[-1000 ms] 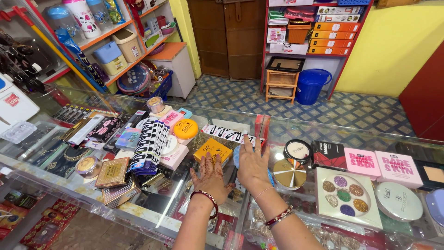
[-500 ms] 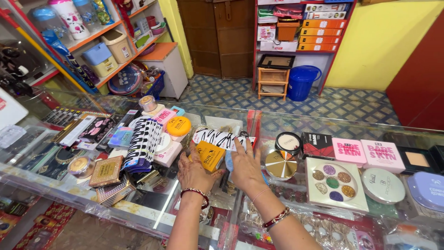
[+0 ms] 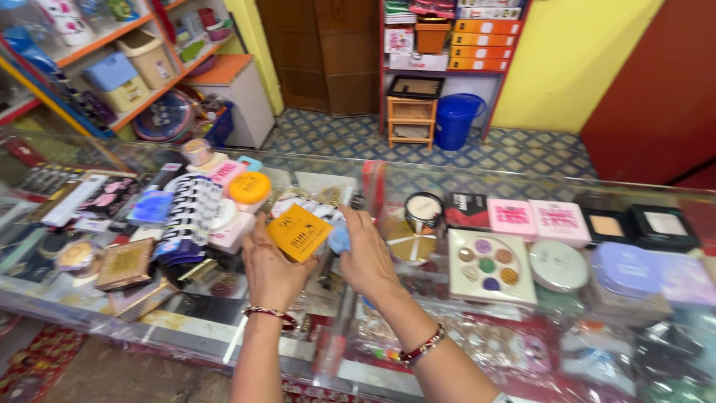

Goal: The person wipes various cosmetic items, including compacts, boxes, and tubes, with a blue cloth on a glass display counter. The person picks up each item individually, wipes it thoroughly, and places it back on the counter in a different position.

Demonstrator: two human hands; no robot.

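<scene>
Yellow box (image 3: 299,232) sits tilted between both hands above the glass counter (image 3: 224,328) — the left hand (image 3: 270,270) grips its lower edge, the right hand (image 3: 367,255) closes on a blue cloth (image 3: 339,239) (just beside it).

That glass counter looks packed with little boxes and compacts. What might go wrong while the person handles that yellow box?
The left hand holds the yellow box tilted by one edge; it might slip onto the glass counter. The right hand grips a blue cloth close to the open round compact, so a sweep could nudge it. At the left, the gold box lies near the front edge and could get pushed off.
</scene>
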